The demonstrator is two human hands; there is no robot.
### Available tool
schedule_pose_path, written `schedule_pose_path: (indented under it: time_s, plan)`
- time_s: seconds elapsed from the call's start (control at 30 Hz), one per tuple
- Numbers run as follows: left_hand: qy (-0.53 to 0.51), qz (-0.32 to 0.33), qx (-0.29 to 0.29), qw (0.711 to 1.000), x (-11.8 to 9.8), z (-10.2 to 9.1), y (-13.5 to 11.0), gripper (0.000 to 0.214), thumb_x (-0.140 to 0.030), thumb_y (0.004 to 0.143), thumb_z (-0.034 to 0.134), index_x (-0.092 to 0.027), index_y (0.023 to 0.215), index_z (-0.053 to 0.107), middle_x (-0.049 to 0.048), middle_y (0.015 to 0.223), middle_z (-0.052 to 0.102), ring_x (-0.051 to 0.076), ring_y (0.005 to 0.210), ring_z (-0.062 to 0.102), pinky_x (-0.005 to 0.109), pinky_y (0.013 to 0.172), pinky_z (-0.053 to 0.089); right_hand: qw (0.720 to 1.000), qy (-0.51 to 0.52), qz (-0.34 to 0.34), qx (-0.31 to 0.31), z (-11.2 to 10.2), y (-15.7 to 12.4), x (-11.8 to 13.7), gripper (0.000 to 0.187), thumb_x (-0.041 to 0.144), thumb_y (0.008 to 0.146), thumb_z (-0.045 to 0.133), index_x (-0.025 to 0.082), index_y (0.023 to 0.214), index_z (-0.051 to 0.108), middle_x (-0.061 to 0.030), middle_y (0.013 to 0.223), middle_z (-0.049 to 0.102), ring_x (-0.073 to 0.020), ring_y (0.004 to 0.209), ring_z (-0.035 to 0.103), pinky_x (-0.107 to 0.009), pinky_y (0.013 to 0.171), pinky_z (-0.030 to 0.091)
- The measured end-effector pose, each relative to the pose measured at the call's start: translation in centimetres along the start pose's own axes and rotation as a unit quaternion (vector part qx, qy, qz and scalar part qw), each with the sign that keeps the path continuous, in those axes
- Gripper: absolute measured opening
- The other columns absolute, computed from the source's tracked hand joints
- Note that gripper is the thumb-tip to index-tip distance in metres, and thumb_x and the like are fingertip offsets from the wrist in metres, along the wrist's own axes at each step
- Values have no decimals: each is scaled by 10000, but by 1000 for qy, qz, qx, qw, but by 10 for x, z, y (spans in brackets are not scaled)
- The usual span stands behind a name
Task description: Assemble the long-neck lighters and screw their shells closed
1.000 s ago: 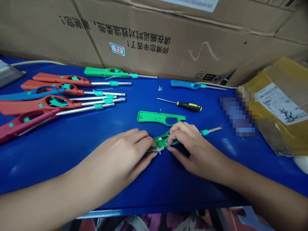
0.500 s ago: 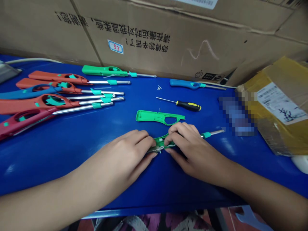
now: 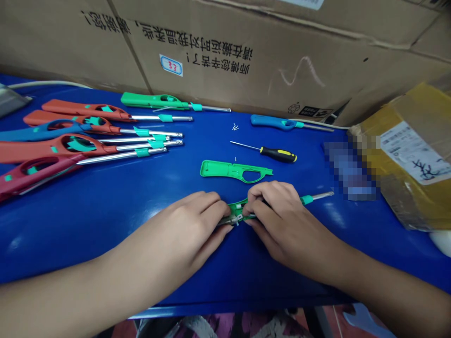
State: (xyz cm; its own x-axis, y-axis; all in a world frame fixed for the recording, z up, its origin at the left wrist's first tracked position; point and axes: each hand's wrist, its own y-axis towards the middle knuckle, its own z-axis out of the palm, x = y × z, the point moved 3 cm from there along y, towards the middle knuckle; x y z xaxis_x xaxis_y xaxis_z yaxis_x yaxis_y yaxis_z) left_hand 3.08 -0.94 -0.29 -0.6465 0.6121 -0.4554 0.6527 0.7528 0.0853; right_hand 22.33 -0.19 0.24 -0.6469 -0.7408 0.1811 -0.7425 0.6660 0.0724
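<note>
An opened green gas lighter (image 3: 234,207) lies between my two hands, its inner parts exposed and its metal tube with teal tape pointing right. My left hand (image 3: 193,223) pinches the handle end, around a dark tank-like part with a small metal valve (image 3: 234,219). My right hand (image 3: 282,216) is closed over the trigger end; its fingertips are at the thin parts beside the valve, and they hide much of the shell. Just beyond my hands rests the loose green half shell (image 3: 223,170), inner side up.
A black-and-yellow screwdriver (image 3: 278,154) and several small screws (image 3: 235,126) lie farther back. Assembled lighters (image 3: 84,145) are grouped at left, a green one (image 3: 151,100) and a blue one (image 3: 271,122) behind. Cardboard (image 3: 211,28) walls the back; a taped parcel (image 3: 398,188) stands right.
My right fingers have shifted slightly over the lighter's inner parts, and its tube sits a little farther right. The whole view has shifted slightly; my left hand keeps its grip.
</note>
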Motion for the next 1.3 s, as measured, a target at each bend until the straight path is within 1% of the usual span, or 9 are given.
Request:
schedule_pose_path:
  time_s: [0.13, 0.3, 0.43, 0.53, 0.63, 0.83, 0.97, 1.13, 1.3]
  plan:
    - [0, 12, -7, 1000, -1, 2, -1, 246, -263, 1046, 459, -162, 1101, 677, 85, 988, 671, 258, 910, 647, 460, 805, 575, 1000, 9, 16, 5, 1, 0, 1, 216, 10, 894, 521, 119, 1078, 551, -136, 1128, 542, -286, 1058, 490, -455, 929, 393]
    - [-11, 7, -8, 1000, 0, 2, -2, 227, -259, 1043, 475, -169, 1117, 670, 75, 998, 674, 241, 892, 651, 449, 813, 578, 995, 87, 57, -1, -2, 2, -2, 67, 110, 978, 503, 173, 993, 521, -94, 1103, 544, -240, 1027, 503, -422, 902, 404]
    - [-14, 3, -12, 1000, 1, 1, -1, 230, -273, 1040, 484, -166, 1099, 678, 81, 986, 676, 245, 902, 651, 442, 808, 577, 988, 138, 66, 4, -4, 0, -8, 109, 107, 962, 535, 205, 1010, 542, -72, 1115, 538, -223, 1060, 505, -409, 931, 404]
    - [-18, -1, -10, 1000, 2, 0, 0, 223, -274, 1037, 491, -170, 1094, 679, 76, 978, 673, 240, 895, 649, 436, 804, 575, 986, 160, 55, 10, -6, -1, -13, 139, 105, 960, 545, 220, 1033, 572, -60, 1111, 545, -214, 1089, 512, -399, 961, 400]
    - [-22, -6, -6, 1000, 2, -1, 0, 218, -277, 1039, 492, -178, 1097, 678, 68, 976, 669, 232, 888, 646, 424, 805, 567, 983, 181, 38, 2, -8, -2, -17, 122, 126, 976, 545, 228, 1024, 593, -49, 1087, 564, -200, 1083, 536, -387, 968, 395]
    - [-36, -2, -20, 999, 2, -3, 2, 196, -282, 1039, 499, -171, 1062, 659, 60, 962, 656, 225, 871, 641, 404, 770, 554, 972, 229, 38, -15, -9, -1, -20, 87, 140, 975, 575, 220, 959, 603, -12, 1014, 623, -161, 1021, 586, -353, 935, 391]
    - [-42, 10, -33, 999, 0, -5, 3, 173, -289, 1036, 513, -190, 1088, 645, 46, 997, 674, 221, 900, 650, 388, 774, 547, 969, 243, 40, -31, -8, 0, -21, 90, 131, 964, 595, 214, 936, 615, 6, 961, 671, -151, 974, 609, -348, 915, 399]
    - [-37, 19, -42, 998, -1, -9, 6, 189, -269, 1047, 483, -195, 1137, 633, 54, 1052, 692, 217, 932, 649, 382, 817, 532, 966, 249, 46, -54, -10, 0, -22, 89, 141, 965, 598, 216, 937, 638, -8, 951, 708, -167, 948, 633, -361, 905, 420]
    - [-36, 21, -41, 998, -1, -9, 8, 186, -262, 1046, 483, -199, 1139, 630, 52, 1057, 696, 216, 925, 643, 394, 844, 518, 970, 233, 67, -30, -8, -1, -23, 108, 134, 939, 617, 232, 955, 657, -25, 1000, 656, -183, 978, 601, -365, 886, 421]
